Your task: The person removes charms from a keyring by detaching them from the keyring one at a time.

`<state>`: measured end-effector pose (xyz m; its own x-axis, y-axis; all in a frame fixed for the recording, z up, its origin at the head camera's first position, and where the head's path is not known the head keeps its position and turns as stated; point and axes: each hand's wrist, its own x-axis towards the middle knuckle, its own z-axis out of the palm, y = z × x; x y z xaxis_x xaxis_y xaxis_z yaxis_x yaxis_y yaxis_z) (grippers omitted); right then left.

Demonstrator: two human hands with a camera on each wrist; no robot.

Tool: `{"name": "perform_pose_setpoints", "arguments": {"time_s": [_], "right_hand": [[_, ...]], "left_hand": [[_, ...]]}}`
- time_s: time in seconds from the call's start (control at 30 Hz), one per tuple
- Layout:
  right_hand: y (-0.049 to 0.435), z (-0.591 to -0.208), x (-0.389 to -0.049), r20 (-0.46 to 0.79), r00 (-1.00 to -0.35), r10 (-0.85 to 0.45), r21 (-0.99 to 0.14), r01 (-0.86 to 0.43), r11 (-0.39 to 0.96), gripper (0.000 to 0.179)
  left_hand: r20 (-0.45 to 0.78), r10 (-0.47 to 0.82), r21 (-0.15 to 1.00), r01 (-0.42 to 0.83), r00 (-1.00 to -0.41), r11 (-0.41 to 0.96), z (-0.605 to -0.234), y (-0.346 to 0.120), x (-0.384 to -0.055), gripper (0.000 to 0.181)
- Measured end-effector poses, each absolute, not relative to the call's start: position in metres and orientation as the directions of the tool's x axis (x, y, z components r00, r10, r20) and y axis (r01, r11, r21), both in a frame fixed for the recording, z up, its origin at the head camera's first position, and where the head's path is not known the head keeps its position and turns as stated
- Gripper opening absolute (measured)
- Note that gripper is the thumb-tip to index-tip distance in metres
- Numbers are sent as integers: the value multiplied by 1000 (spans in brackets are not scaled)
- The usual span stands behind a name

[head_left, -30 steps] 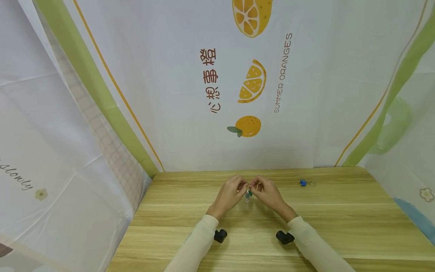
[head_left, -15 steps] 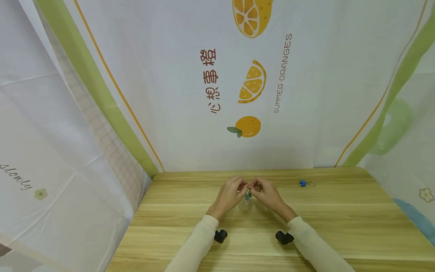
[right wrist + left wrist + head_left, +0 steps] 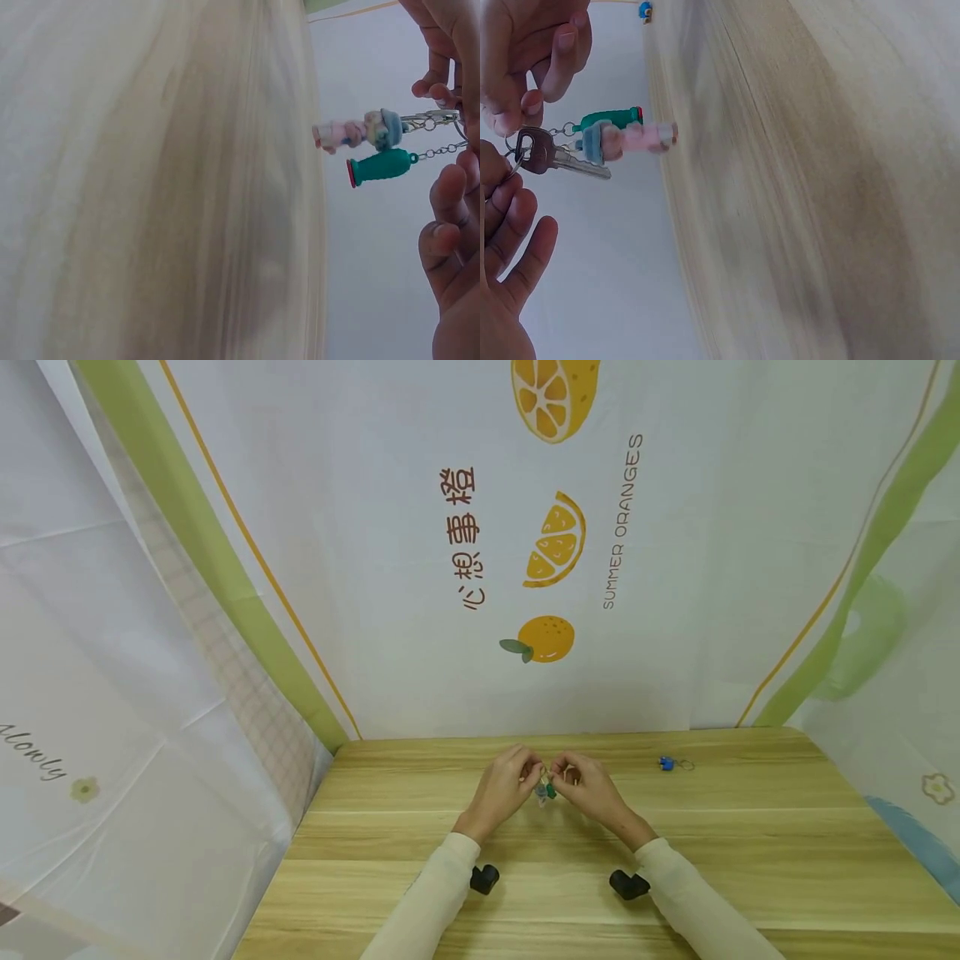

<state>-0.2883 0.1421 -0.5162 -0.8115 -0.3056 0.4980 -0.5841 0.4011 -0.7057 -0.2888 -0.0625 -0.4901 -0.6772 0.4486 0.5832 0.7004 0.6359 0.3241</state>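
Keychain (image 3: 594,142), hanging from left hand (image 3: 502,787), right hand (image 3: 591,787)

Fruit-printed white cloth (image 3: 405,685) backs a wooden table (image 3: 750,843).

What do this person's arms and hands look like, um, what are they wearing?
The left sleeve and right sleeve are long and cream, ending near the wrists. The left hand and right hand are gloveless. Black fittings show beside both sleeves.
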Motion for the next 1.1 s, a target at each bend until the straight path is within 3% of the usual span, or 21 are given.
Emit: {"name": "perform_pose_setpoints", "arguments": {"time_s": [0.43,0.63,1.1], "right_hand": [[142,-511,-286,416,-863,-287,-757,-503,416,8],[143,-513,-287,400,-872,-281,-762,-487,427,3],[144,-521,-290,517,-798,-308,-713,-601,361,12]], "left_hand": [[607,454,334,728,-652,598,-493,-60,-291,4],[576,460,361,715,-676,598,-493,-58,-288,4],[545,477,345,703,-690,622,-492,-54,-287,5]]}}
